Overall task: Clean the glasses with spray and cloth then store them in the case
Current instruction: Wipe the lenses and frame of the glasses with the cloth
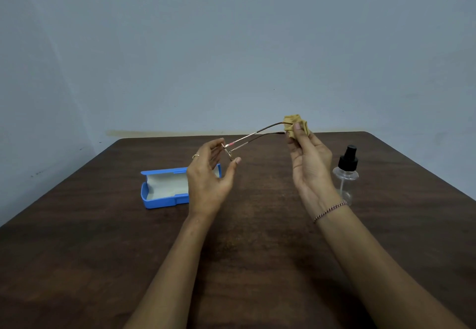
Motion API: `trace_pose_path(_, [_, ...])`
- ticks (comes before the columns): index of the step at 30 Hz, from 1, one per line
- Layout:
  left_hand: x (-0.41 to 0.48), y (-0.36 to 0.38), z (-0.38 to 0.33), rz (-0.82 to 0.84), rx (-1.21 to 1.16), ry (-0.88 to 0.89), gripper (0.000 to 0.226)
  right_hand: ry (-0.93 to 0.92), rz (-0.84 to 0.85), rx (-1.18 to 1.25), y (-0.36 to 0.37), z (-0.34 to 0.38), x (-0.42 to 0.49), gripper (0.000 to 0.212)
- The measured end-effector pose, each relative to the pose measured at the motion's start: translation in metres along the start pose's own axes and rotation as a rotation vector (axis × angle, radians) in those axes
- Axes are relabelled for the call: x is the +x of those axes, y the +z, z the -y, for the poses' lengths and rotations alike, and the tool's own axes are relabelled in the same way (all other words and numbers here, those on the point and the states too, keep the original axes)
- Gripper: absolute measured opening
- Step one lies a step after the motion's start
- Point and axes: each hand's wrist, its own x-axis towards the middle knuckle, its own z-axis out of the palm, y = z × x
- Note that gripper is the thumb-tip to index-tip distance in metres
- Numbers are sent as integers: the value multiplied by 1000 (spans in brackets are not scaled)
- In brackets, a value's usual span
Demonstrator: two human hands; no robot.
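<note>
Left hand (210, 176), forearm pointing to 1 o'clock, pinches the glasses (257, 132); right hand (309, 164), forearm pointing to 11 o'clock, palm toward the camera, pinches the cloth (296, 120).

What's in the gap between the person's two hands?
In the head view, the glasses span it: the left hand pinches the lens end, and the right hand holds a tan cloth round the temple tips.

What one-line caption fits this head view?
Left hand holds the glasses, right hand pinches a tan cloth round their temple tips; open blue case and spray bottle on the table.
</note>
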Motion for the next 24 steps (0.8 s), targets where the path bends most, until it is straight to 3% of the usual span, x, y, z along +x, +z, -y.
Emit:
trace_pose_path(4, [1,-2,1,-25,-7,-17,46,-30,-59,-65,-7,0,4,6])
trace_pose_path(7, [2,-2,1,-36,-21,-38,46,-35,-20,-265,-11,-2,7,13])
trace_pose_path(15, [2,6,-6,-55,-250,-228,39,-83,476,-1231,-40,8,-14,41])
trace_pose_path(24, [0,17,-8,-36,-527,-538,34,468,782,-1246,-62,17,-19,25])
